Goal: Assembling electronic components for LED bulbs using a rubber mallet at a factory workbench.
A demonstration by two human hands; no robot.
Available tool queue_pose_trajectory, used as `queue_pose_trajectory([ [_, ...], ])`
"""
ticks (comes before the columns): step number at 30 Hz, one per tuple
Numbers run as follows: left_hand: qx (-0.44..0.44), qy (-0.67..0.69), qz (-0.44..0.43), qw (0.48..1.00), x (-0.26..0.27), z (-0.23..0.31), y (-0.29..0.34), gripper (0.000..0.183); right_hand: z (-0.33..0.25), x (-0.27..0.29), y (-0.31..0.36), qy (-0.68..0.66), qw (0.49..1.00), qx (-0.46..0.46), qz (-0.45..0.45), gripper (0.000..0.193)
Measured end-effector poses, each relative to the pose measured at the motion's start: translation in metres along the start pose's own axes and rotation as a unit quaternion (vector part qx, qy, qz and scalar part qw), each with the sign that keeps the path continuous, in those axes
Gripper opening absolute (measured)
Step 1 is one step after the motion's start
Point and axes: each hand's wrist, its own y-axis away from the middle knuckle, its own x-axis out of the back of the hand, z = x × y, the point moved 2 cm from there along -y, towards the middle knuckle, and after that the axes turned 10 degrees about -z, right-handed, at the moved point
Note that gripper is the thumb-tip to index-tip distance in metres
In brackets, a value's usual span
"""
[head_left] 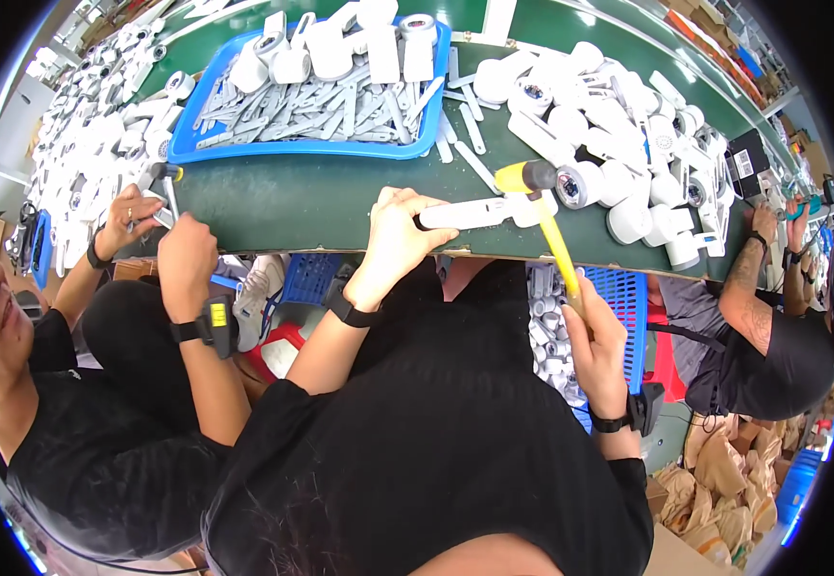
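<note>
My left hand [395, 238] presses a long white plastic part [479, 212] flat on the front edge of the green table [292, 197]. My right hand [595, 338] grips the yellow handle of a mallet [553, 235]. Its yellow and black head [526, 177] hovers just above the right end of the white part, close to a round white housing [578, 184].
A blue tray [311, 149] of grey strips and white housings stands behind. Heaps of white round housings [628, 115] fill the right and left of the table. A co-worker's hands [163, 240] with a small hammer work at the left; another person [758, 307] sits at the right. A blue crate [620, 293] sits under the table.
</note>
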Motion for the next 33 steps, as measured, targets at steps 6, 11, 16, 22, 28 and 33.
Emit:
queue_pose_trajectory([
  [6, 0.002, 0.01, -0.006, 1.0, 0.0, 0.001, 0.0, 0.034, 0.008, 0.01, 0.008, -0.009, 0.998, -0.035, 0.052, 0.039],
  [11, -0.003, 0.005, 0.001, 1.0, 0.0, 0.001, -0.003, 0.035, 0.015, 0.001, 0.008, -0.005, 0.998, -0.066, -0.005, 0.038],
  [16, 0.0, 0.009, -0.017, 1.0, 0.0, 0.004, -0.002, 0.035, 0.025, -0.009, 0.015, -0.046, 0.998, -0.043, 0.029, 0.036],
  [22, -0.017, 0.123, -0.103, 0.987, 0.009, 0.011, 0.006, 0.034, 0.047, -0.013, 0.015, -0.175, 0.979, -0.099, 0.043, 0.043],
  [28, 0.196, 0.588, -0.225, 0.752, 0.022, 0.027, -0.004, 0.037, 0.045, -0.02, 0.005, -0.288, 0.949, -0.119, 0.051, 0.043],
  [33, 0.319, 0.643, -0.263, 0.645, 0.032, 0.012, -0.01, 0.042, 0.045, -0.033, -0.006, -0.34, 0.931, -0.129, 0.018, 0.042],
])
